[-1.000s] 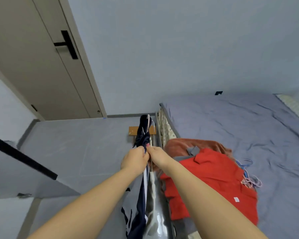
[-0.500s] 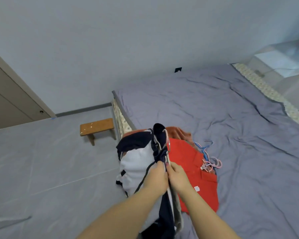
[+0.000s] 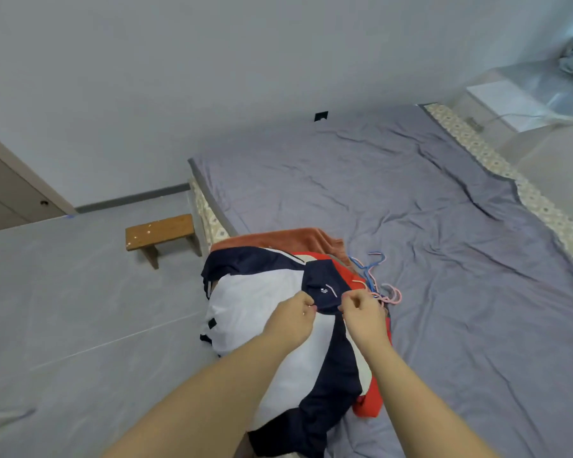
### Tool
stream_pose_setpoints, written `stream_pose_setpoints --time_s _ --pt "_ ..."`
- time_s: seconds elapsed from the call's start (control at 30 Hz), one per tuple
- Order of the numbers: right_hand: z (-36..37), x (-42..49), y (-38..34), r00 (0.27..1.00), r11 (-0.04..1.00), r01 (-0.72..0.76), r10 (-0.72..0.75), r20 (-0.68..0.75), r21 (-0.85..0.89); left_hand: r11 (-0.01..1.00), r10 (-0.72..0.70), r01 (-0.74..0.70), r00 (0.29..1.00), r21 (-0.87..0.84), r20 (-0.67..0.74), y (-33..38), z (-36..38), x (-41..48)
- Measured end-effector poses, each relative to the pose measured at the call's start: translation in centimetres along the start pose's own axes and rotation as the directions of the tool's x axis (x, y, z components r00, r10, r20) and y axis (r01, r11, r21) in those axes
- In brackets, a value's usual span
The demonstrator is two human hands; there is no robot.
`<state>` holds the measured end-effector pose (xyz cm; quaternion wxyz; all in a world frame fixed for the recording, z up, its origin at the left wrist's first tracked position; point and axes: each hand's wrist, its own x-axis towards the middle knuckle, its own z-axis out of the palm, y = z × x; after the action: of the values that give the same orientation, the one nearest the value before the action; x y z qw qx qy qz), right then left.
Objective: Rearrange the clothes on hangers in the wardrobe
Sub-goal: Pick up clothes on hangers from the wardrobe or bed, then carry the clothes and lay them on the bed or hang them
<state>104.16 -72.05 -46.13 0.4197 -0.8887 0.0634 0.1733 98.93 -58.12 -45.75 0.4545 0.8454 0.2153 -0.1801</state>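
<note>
Okay, both hands are in at the collar of the navy-and-white jacket, which lies spread on the near corner of the bed, on top of a red garment and a rust-coloured blanket. The left hand has its fingers curled, pinching the dark fabric at the neck. The right hand does the same just beside it, fingers tucked tight on the collar edge. This looks like the hanger stage, fitting one in or taking one out (whether a hanger sits inside the neck, I can't tell). A tangle of pink and blue hangers waits just beyond the right hand, beside the red garment. Next move, I'd say: open the neck, feed a hanger's shoulders in squarely, then lift by the hook without dragging the pile beneath.
</note>
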Motion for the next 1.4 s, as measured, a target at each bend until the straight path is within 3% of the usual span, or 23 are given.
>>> stream_pose_setpoints --time_s 0.07,0.13,0.23,0.33,0.43,0.6,0.77,1.0,1.4 --pt "0.8 -1.5 -2.1 0.989 0.961 0.146 -0.135 0.063 -0.234 0.972 0.069 -0.053 0.996 0.227 -0.065 -1.0 -2.6 -1.3" --pt "2.4 -3.6 -4.6 0.957 0.852 0.288 -0.24 0.162 -0.437 0.922 0.101 -0.052 0.989 0.384 -0.107 -2.6 -5.6 -3.3" --pt "6.3 -7.3 -8.8 0.884 0.676 0.467 -0.353 0.305 -0.571 0.87 0.079 0.03 0.977 0.492 -0.199 -6.2 -10.9 -7.3" --pt "11.5 -12.5 -13.9 0.77 0.505 0.638 -0.436 0.466 -0.582 0.877 -0.006 0.134 0.963 0.461 -0.269 -11.6 -17.1 -12.9" --pt "18.4 -20.1 -18.5 0.617 0.367 0.787 -0.422 0.664 -0.497 0.889 -0.155 0.274 0.935 0.368 -0.32 -19.2 -22.5 -21.1" --pt "29.6 -35.6 -22.9 0.311 0.152 0.95 -0.352 0.883 -0.274 0.795 -0.473 0.584 0.766 0.164 -0.435 -32.0 -26.9 -39.1" --pt "38.1 -50.8 -24.4 0.048 -0.097 0.993 -0.226 0.973 -0.072 0.651 -0.697 0.752 0.536 -0.106 -0.476 -41.4 -26.5 -56.1" --pt "46.8 -67.3 -27.2 -0.199 -0.254 0.955 -0.156 0.967 0.155 0.464 -0.837 0.819 0.281 -0.336 -0.47 -49.4 -27.3 -70.2" --pt "60.2 -74.1 -34.8 -0.351 -0.413 0.864 -0.081 0.933 0.289 0.361 -0.864 0.82 0.116 -0.443 -0.49 -57.4 -35.9 -72.2"
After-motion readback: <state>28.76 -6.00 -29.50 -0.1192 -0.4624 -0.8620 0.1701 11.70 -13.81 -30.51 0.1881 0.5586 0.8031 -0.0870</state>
